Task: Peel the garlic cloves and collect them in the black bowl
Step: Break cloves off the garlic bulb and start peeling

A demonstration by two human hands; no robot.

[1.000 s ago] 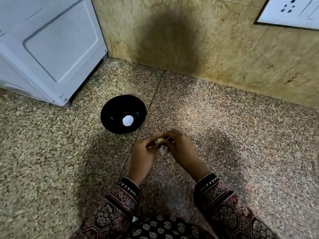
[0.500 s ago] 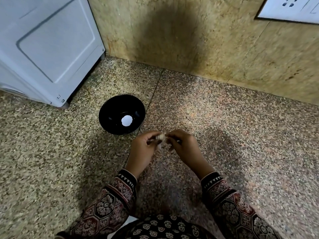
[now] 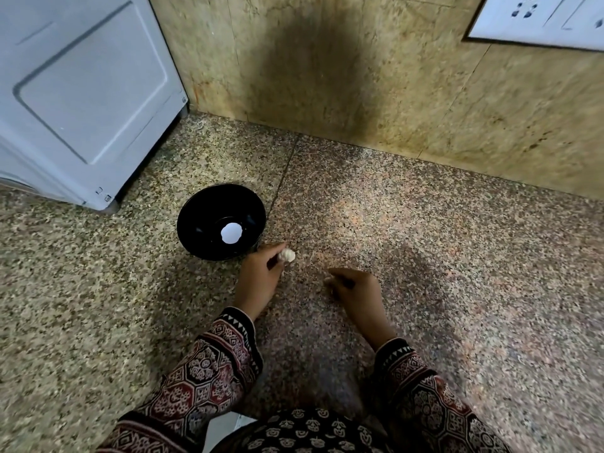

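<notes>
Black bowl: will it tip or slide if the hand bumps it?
Likely slides, not tips: the black bowl sits low and wide on the smooth floor. Looks nearly empty, so probably light and easily shoved. Glossy walls may be slippery.

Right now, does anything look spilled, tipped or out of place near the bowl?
Nothing stands out. The black bowl sits upright on the floor, nothing spilled beside it. The left hand pinches the garlic beside its rim. The round white patch inside may be a reflection.

place: home, floor corner | cues: white appliance (image 3: 81, 93), wall socket (image 3: 539, 18), speckled stone floor (image 3: 425, 256)
</notes>
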